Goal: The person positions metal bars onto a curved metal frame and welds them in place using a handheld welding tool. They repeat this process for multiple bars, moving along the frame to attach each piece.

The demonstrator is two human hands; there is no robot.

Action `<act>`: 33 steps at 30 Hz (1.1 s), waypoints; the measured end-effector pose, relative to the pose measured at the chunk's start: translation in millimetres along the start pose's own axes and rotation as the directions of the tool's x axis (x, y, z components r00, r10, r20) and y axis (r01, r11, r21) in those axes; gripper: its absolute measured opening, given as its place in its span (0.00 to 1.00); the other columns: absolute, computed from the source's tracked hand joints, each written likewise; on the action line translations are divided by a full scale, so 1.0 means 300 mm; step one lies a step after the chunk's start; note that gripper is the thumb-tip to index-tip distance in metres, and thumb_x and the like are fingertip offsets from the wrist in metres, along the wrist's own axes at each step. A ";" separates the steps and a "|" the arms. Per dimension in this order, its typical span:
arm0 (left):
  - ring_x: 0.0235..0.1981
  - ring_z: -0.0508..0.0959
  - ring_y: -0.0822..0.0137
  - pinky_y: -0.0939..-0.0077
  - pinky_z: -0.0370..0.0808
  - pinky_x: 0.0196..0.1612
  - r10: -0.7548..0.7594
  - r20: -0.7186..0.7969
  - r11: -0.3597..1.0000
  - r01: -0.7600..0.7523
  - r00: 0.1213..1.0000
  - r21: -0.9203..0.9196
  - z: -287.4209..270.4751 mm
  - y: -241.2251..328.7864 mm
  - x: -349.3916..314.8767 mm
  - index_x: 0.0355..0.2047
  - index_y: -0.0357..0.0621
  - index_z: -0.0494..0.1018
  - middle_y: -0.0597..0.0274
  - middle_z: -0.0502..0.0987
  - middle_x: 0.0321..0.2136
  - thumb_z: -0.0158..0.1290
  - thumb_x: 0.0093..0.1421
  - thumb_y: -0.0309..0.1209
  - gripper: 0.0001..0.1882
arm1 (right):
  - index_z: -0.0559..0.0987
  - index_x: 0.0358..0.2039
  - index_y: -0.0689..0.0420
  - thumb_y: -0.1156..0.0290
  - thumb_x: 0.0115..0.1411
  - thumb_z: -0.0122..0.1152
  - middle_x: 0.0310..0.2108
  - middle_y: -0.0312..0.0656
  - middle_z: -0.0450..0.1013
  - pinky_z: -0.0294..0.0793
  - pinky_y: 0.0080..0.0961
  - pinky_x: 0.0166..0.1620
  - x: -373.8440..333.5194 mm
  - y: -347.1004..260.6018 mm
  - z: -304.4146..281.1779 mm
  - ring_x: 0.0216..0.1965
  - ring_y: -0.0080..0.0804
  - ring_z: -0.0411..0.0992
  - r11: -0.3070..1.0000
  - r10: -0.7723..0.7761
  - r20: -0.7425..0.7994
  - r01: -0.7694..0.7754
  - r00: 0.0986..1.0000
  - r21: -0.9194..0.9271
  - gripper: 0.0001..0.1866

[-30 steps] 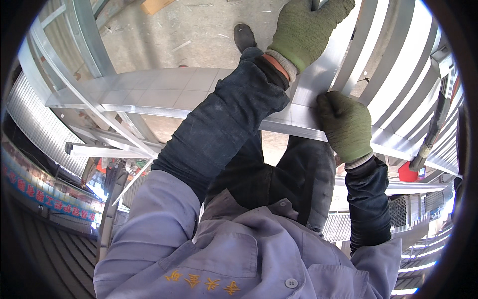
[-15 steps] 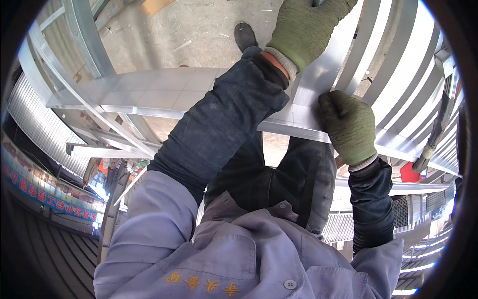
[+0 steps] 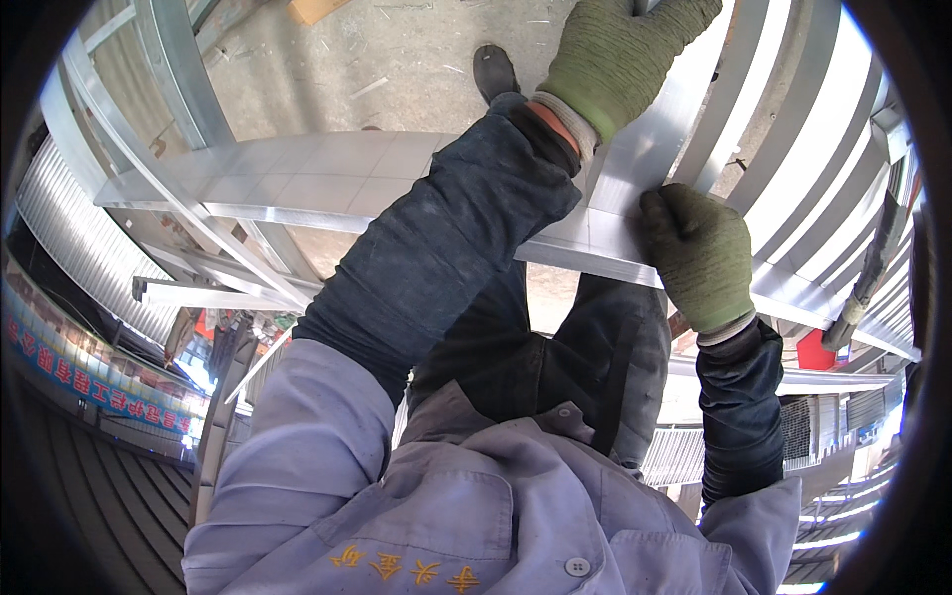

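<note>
My left hand, in a green knitted glove, reaches over to the top of the view. Its fingers close around a wide aluminium slat, though the fingertips are cut off by the upper edge. Nearer to me, my right hand, gloved the same way, is curled with thumb and fingers together. It rests where the slat meets a long aluminium crossrail; whatever lies within its fingers is hidden. The rail runs across in front of my knees, with dark lines marked across its top face.
Several parallel slats extend from the rail at right. More metal frame members rise at left. A dark, tape-wrapped tool or hose hangs at far right, near a red object. Scraps litter the concrete floor.
</note>
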State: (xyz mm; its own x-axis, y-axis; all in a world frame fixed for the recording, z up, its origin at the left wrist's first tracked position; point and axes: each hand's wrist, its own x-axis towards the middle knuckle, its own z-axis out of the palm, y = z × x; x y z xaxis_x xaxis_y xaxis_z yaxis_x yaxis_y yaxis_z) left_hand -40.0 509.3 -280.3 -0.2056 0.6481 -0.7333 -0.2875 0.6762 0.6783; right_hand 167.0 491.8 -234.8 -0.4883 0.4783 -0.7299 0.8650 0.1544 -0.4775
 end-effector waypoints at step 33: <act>0.44 0.80 0.63 0.68 0.76 0.52 -0.031 -0.072 1.000 0.031 0.997 0.001 0.001 -0.082 0.013 0.57 0.28 0.77 0.53 0.83 0.44 0.58 0.67 0.63 0.42 | 0.64 0.74 0.63 0.33 0.55 0.77 0.58 0.66 0.77 0.83 0.48 0.59 0.172 0.292 -0.643 0.59 0.64 0.78 0.944 -0.089 -0.723 -0.173 0.685 -0.280 0.60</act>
State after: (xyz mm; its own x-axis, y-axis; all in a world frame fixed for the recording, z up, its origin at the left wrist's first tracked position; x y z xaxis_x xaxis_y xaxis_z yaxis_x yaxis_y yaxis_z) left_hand -33.6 495.4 -299.7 -0.2633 0.5997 -0.7556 -0.2932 0.6965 0.6550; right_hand 240.0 696.7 -219.8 -0.3277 0.9391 -0.1037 0.9336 0.3050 -0.1879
